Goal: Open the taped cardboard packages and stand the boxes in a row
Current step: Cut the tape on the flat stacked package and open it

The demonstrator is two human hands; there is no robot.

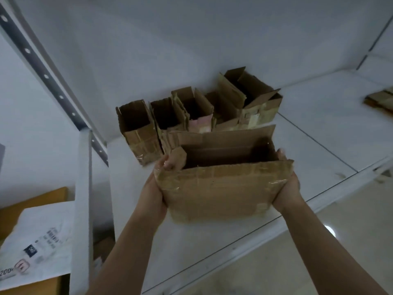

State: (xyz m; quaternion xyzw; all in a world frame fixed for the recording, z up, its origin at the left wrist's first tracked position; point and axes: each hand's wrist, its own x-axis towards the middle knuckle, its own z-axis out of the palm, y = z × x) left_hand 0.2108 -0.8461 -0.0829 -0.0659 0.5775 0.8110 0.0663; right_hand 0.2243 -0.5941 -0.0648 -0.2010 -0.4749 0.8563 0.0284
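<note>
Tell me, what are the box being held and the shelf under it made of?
The held box looks like brown corrugated cardboard, matte, with glossy clear tape crinkling at its edges; its torn rim shows a rough edge. The shelf appears to be white-painted metal or laminated board, smooth and faintly shiny; which one I cannot tell. Its upright post looks like painted metal.

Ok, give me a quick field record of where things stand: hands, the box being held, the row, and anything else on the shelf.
held box: wide opened cardboard box, top open, tape on its front
left hand: left hand grips the box's left end, fingers curled over the rim
right hand: right hand holds the right end
row: opened boxes standing upright at the shelf's back
shelf: white shelf
other: flat cardboard at far right, blurred
</note>
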